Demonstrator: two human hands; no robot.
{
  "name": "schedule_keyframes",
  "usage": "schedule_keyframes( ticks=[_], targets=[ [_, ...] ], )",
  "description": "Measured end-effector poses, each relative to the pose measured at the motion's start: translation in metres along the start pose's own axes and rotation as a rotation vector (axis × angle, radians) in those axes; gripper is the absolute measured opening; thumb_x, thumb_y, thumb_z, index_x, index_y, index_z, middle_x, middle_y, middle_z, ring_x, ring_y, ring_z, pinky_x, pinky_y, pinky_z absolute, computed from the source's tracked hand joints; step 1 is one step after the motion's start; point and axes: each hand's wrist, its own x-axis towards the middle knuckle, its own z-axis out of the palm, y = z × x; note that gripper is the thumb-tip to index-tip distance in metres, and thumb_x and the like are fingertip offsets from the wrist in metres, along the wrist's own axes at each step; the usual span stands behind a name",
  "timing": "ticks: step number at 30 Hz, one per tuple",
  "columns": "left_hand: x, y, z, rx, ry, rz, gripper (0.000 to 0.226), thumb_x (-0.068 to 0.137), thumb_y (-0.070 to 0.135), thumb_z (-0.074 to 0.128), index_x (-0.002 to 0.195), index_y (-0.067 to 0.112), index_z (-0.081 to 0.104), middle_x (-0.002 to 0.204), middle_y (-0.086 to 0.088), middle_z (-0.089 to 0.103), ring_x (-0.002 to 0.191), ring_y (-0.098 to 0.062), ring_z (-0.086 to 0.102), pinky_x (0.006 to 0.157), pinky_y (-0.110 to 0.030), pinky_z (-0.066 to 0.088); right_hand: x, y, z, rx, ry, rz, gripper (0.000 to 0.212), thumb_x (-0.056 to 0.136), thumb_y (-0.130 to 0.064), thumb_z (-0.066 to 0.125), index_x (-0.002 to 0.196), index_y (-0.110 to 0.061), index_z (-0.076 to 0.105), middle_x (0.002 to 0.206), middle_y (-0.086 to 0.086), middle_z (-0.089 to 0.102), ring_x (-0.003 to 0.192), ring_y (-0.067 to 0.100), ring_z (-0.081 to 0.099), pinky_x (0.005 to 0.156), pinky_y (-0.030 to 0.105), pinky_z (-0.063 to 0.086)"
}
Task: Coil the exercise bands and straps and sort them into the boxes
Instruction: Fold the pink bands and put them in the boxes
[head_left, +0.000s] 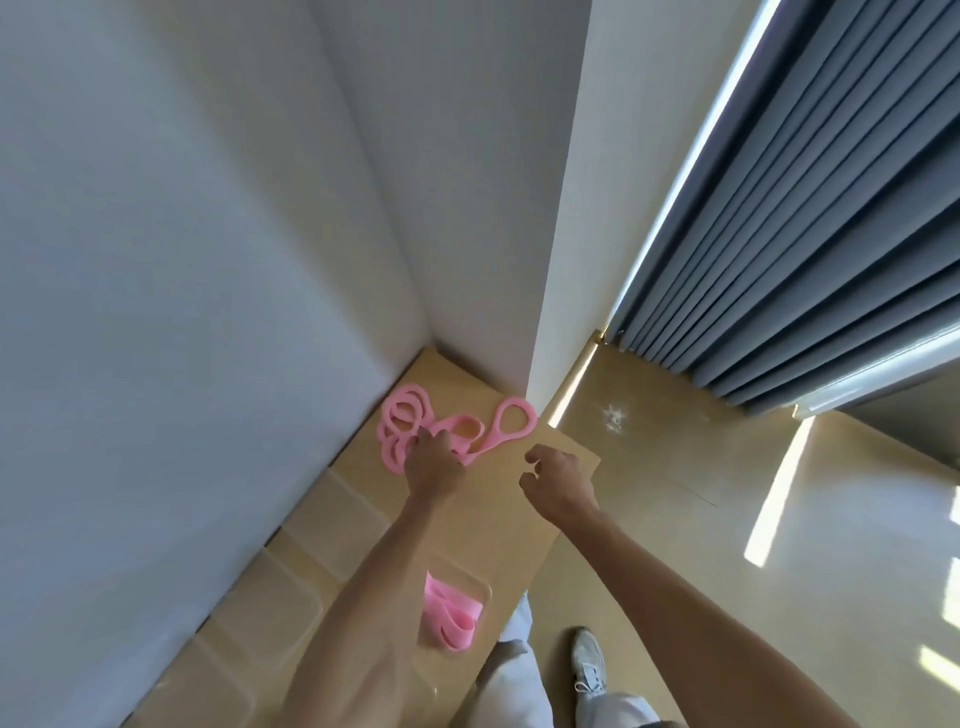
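Head view: your left hand (434, 462) reaches into the pink bands (415, 426) tangled at the table's (498, 514) far corner, fingers curled down into the pile; whether they grip, you cannot tell. Your right hand (558, 483) hovers near the table's right edge, loosely curled, holding nothing. Walls close in left and behind the bands. A coiled pink band (449, 616) sits in a clear box (480, 579) near you.

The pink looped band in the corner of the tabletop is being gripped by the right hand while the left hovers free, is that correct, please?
Not quite: the head view shows the left hand on the pink looped band in the corner of the tabletop, while the right hand hovers free.
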Motion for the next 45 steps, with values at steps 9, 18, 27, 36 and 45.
schedule_keyframes(
  ticks=[9,18,27,36,45],
  targets=[
    [0.048,-0.016,0.001,-0.041,0.089,-0.010,0.026,0.099,0.024,0.053,0.116,0.011,0.067,0.114,-0.009,0.066,0.098,-0.020,0.058,0.079,-0.030,0.046,0.057,-0.029,0.022,0.028,0.013,0.054,0.040,0.086,-0.012,0.060,0.125,-0.017,0.065,0.115,0.009,0.069,0.099,0.028,0.065,0.074,0.027,0.044],
    [0.029,-0.011,-0.112,-0.893,0.098,0.054,0.018,0.077,0.013,0.057,0.069,0.022,0.070,0.067,0.001,0.067,0.063,-0.007,0.057,0.055,-0.018,0.044,0.057,-0.081,0.022,0.195,0.091,-0.095,0.068,0.077,-0.003,0.071,0.141,-0.010,0.050,0.133,0.014,0.058,0.106,0.024,0.056,0.079,0.022,0.040],
    [-0.002,0.000,-0.170,-1.106,-0.127,0.393,0.019,0.081,0.008,0.060,0.081,0.016,0.078,0.073,-0.011,0.068,0.066,-0.018,0.059,0.061,-0.022,0.047,0.046,-0.131,0.001,0.285,0.094,-0.298,0.013,0.089,-0.009,0.067,0.098,0.000,0.070,0.093,0.013,0.073,0.087,0.029,0.069,0.078,0.043,0.056],
    [0.008,0.000,-0.142,-1.287,-0.002,-0.102,0.022,0.087,0.002,0.064,0.080,0.016,0.079,0.075,-0.009,0.073,0.065,-0.020,0.065,0.062,-0.032,0.047,0.033,-0.141,-0.014,0.445,0.106,-0.273,0.025,0.092,-0.002,0.057,0.111,-0.007,0.072,0.101,0.008,0.076,0.092,0.022,0.071,0.080,0.031,0.057],
    [-0.014,-0.010,-0.103,-1.194,-0.211,0.020,0.016,0.087,0.000,0.068,0.097,0.007,0.078,0.091,-0.015,0.076,0.082,-0.024,0.072,0.072,-0.032,0.060,0.036,-0.141,-0.016,0.633,-0.015,-0.040,0.012,0.085,-0.025,0.068,0.089,-0.014,0.071,0.085,0.003,0.072,0.085,0.026,0.070,0.080,0.043,0.061]
  ],
)
